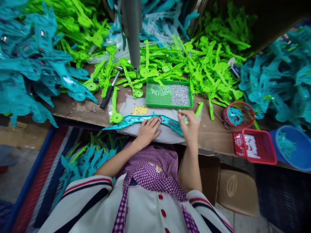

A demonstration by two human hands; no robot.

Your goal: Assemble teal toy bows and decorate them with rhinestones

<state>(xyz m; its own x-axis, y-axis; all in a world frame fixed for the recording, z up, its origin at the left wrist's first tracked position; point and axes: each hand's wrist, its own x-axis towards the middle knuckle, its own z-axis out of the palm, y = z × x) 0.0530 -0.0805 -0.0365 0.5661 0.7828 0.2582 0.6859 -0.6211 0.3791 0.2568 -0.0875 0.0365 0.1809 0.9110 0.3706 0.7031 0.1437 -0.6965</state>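
A long teal plastic piece (131,120), slightly arched, lies across a grey cloth (126,105) with a yellow cartoon figure on it. My left hand (149,129) rests on the middle of this piece, fingers stretched out flat beside some small dark and metal parts. Over its right end, my right hand (190,124) has thumb and forefinger pinched together; whatever is between them is too small to make out. Bright green plastic parts lie by both ends, one green arm with a round base (116,117) at the left and another green piece (199,109) at the right.
A green tray (149,104) of small metal pieces stands beyond the cloth. A hammer (109,92) lies left of it. A grey vertical tool (132,35) hangs above. Green parts (209,68) and teal parts (34,64) are heaped around. Baskets, one red (273,149), stand right.
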